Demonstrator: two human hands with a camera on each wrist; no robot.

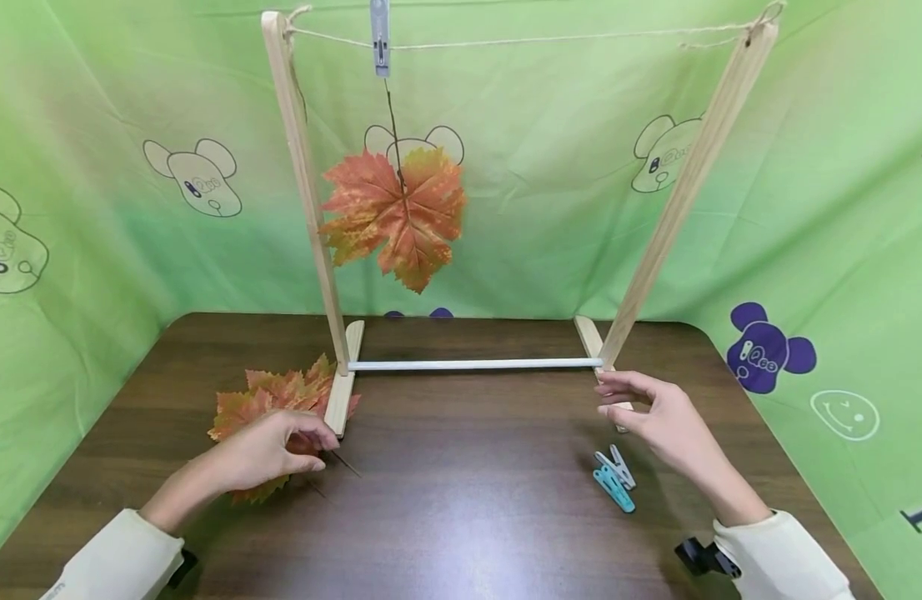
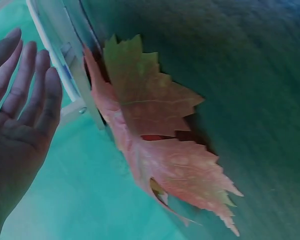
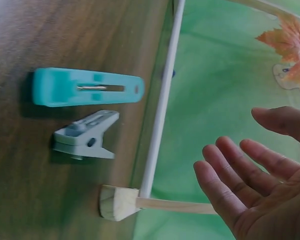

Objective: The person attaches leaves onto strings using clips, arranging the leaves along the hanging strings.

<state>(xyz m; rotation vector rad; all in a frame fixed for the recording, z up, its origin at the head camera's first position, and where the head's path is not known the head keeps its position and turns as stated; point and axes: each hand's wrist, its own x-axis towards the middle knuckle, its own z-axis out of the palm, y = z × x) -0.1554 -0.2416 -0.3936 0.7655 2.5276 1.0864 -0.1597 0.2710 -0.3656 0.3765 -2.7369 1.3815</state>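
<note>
My left hand point(image 1: 269, 450) hovers over a small pile of orange autumn leaves point(image 1: 262, 398) at the table's left; the left wrist view shows its fingers loose, apart from the leaf point(image 2: 165, 155). Thin stems poke out below it. My right hand point(image 1: 667, 417), fingers loosely bent and holding nothing, is above two clothespins beside the stand's right foot. One is a turquoise clothespin point(image 3: 90, 87), the other a grey clothespin point(image 3: 85, 135). Another grey clothespin point(image 1: 381, 37) on the string grips the stem of a hanging maple leaf point(image 1: 404, 212).
A wooden stand has a left post point(image 1: 303, 183), a right post point(image 1: 689, 192) and a white crossbar point(image 1: 476, 364) low between them. Twine point(image 1: 551, 40) spans the post tops. Behind the brown table point(image 1: 461, 483) hangs a green cloth point(image 1: 536, 233) with cartoon bear heads.
</note>
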